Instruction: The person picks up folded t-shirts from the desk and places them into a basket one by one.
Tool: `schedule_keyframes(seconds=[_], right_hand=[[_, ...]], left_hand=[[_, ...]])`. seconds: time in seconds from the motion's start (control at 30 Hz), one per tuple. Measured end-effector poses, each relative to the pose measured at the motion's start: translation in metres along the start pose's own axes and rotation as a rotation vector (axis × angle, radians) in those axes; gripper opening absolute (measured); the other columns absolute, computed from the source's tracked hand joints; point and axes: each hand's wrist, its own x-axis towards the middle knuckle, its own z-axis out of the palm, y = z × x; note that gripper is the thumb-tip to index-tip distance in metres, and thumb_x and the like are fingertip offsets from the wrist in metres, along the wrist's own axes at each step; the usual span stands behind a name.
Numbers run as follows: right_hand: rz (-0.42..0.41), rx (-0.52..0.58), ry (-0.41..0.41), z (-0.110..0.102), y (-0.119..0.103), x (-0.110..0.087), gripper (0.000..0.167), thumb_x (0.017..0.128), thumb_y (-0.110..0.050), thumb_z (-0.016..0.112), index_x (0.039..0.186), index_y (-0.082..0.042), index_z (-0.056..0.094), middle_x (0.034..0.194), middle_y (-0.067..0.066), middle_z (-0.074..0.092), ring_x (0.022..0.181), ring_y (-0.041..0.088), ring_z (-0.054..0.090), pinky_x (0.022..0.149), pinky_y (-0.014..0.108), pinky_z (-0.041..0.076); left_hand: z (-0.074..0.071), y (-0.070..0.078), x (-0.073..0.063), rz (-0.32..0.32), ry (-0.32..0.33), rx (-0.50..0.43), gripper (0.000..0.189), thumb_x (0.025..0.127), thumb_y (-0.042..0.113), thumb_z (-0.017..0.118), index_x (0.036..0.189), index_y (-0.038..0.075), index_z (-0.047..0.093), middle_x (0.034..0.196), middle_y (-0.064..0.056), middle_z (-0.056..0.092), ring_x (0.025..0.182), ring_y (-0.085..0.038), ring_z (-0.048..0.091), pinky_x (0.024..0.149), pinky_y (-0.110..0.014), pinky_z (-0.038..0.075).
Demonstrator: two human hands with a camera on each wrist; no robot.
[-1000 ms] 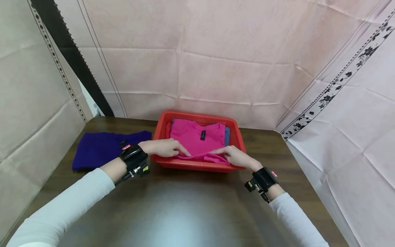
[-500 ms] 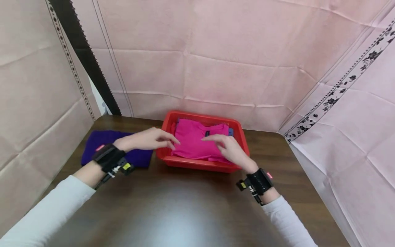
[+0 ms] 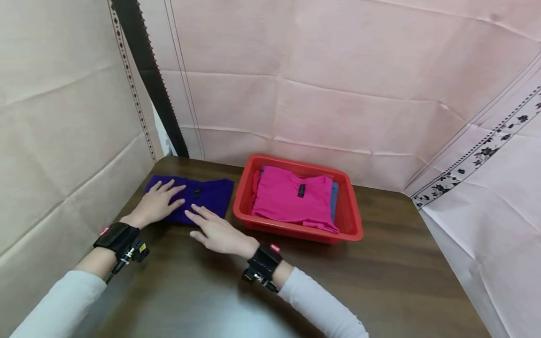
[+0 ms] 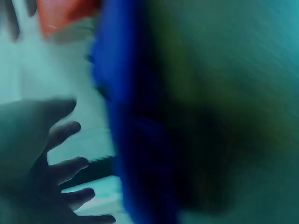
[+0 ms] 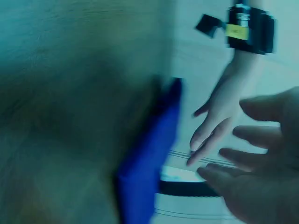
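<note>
A folded purple T-shirt (image 3: 215, 191) with a small dark neck label lies on the table at the left. My left hand (image 3: 153, 204) is over its left part, fingers spread; in the left wrist view a gap shows between this hand (image 4: 35, 149) and the blurred shirt (image 4: 124, 70). Close to the shirt's front right edge, my right hand (image 3: 221, 234) hovers with straight, parted fingers and holds nothing. The right wrist view also shows the hand (image 5: 261, 172) apart from the shirt (image 5: 152, 158).
Right of the purple shirt stands a red plastic basket (image 3: 354, 220). A folded pink T-shirt (image 3: 287, 197) lies on top inside it, with blue cloth (image 3: 334, 199) and red cloth at its sides. Pale cloth walls enclose the brown table (image 3: 397, 263) at the back and sides.
Both hands have left the pink shirt in the basket and moved left to the purple shirt. The pink shirt's front edge lies flatter. The head view has turned left.
</note>
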Motion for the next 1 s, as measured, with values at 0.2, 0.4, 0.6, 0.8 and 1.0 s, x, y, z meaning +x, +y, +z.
schedule_keyframes(seconds=[0.2,0.4,0.6,0.8,1.0], right_hand=[[0.280,-0.132,-0.297,0.030,0.018,0.015,0.076,0.101,-0.062,0.043,0.164,-0.035,0.008,0.170,0.002,-0.008,0.156,0.028,-0.006,0.125,0.047,0.011],[0.251,-0.251,-0.349,0.030,0.025,0.010,0.076,0.099,-0.068,0.039,0.162,-0.040,0.007,0.170,-0.005,-0.008,0.156,0.020,-0.007,0.125,0.049,0.006],[0.148,-0.255,-0.332,0.031,0.019,-0.014,0.077,0.100,-0.066,0.041,0.163,-0.035,0.009,0.171,-0.001,-0.006,0.156,0.022,-0.004,0.125,0.045,0.010],[0.039,-0.257,-0.310,0.039,0.001,-0.052,0.080,0.099,-0.066,0.042,0.163,-0.029,0.014,0.171,0.003,0.000,0.156,0.025,0.001,0.125,0.040,0.015],[-0.046,-0.295,-0.322,0.046,-0.017,-0.091,0.083,0.097,-0.068,0.041,0.164,-0.027,0.013,0.171,0.004,0.000,0.156,0.024,0.004,0.124,0.037,0.020]], left_hand=[[0.032,-0.025,-0.007,-0.111,-0.210,-0.074,0.080,0.101,0.064,0.044,0.161,0.014,0.028,0.162,-0.036,0.003,0.143,-0.064,-0.007,0.105,-0.083,-0.003],[0.029,-0.028,-0.017,-0.122,-0.223,-0.120,0.081,0.100,0.066,0.041,0.162,0.018,0.022,0.163,-0.033,-0.004,0.144,-0.061,-0.015,0.105,-0.080,-0.013],[0.027,-0.011,-0.039,-0.102,-0.193,-0.094,0.075,0.103,0.059,0.043,0.162,0.017,0.023,0.163,-0.035,0.000,0.143,-0.064,-0.010,0.105,-0.081,-0.008],[0.035,0.012,-0.081,-0.109,-0.132,-0.055,0.074,0.102,0.058,0.048,0.161,0.018,0.029,0.163,-0.034,0.007,0.144,-0.064,-0.003,0.104,-0.083,0.002],[0.045,0.035,-0.124,-0.112,-0.063,-0.041,0.072,0.100,0.059,0.052,0.160,0.024,0.032,0.164,-0.029,0.014,0.146,-0.060,0.001,0.104,-0.083,0.006]])
